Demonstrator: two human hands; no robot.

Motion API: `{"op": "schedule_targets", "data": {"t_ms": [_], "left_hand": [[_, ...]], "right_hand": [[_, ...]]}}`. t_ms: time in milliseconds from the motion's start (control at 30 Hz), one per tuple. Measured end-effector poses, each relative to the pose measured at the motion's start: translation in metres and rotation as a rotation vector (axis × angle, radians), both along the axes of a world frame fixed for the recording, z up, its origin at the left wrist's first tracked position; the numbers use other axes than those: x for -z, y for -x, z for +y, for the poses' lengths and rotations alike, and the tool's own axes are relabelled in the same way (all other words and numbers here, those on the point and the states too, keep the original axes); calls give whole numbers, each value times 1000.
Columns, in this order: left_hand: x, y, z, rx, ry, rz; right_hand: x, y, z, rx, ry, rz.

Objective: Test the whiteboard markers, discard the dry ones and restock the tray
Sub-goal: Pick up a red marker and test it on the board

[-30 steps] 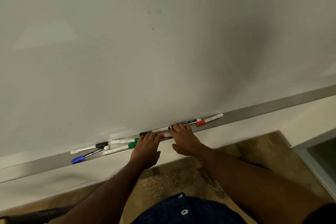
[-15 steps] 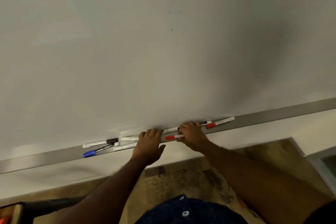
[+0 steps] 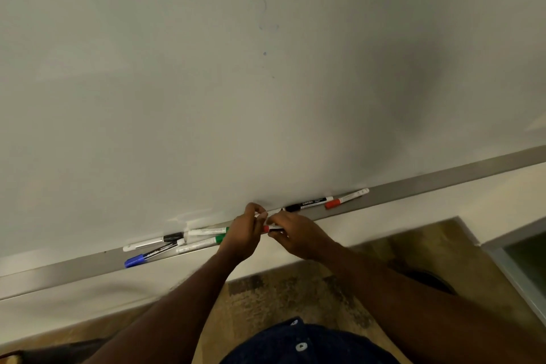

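Two hands meet at the middle of a long grey marker tray [image 3: 443, 180] under a whiteboard [image 3: 206, 97]. The right hand [image 3: 298, 235] pinches a red-capped marker [image 3: 266, 229] between thumb and curled fingers. The left hand [image 3: 243, 235], fingers curled, pinches its other end. Toward the tray's right end lie a black-capped marker [image 3: 308, 204] and a second red marker [image 3: 346, 198]. Toward its left end, bunched together, lie two green markers [image 3: 206, 231], another black marker [image 3: 153, 241] and a blue marker [image 3: 143, 257].

I count seven markers [image 3: 308, 204]: two green, two red, two black, one blue; maybe an eighth, mostly hidden. One tray [image 3: 443, 179], one whiteboard [image 3: 177, 97].
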State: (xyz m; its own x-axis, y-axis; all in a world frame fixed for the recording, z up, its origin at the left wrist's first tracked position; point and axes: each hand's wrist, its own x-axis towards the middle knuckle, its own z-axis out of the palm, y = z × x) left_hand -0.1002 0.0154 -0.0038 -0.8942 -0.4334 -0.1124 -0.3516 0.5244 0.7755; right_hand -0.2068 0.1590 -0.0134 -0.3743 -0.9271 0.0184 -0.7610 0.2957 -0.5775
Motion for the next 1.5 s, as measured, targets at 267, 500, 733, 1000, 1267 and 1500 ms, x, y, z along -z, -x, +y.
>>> {"op": "schedule_targets", "data": {"t_ms": [267,500,733,1000,1267,1500], "left_hand": [[0,10,10,-13,-6,108],[3,7,-8,-74,-76,74],[16,16,6,-24,106,-44],[31,24,6,60,268,-168],[27,28,6,83,351,-178],[17,16,3,52,354,-64]], "right_hand": [[2,-10,1,102,53,103],[8,19,29,297,-136,51],[16,15,28,334,-71,-140],[8,18,36,351,-5,-91],[-1,20,35,443,105,-130],[-38,16,30,431,364,-156]]}}
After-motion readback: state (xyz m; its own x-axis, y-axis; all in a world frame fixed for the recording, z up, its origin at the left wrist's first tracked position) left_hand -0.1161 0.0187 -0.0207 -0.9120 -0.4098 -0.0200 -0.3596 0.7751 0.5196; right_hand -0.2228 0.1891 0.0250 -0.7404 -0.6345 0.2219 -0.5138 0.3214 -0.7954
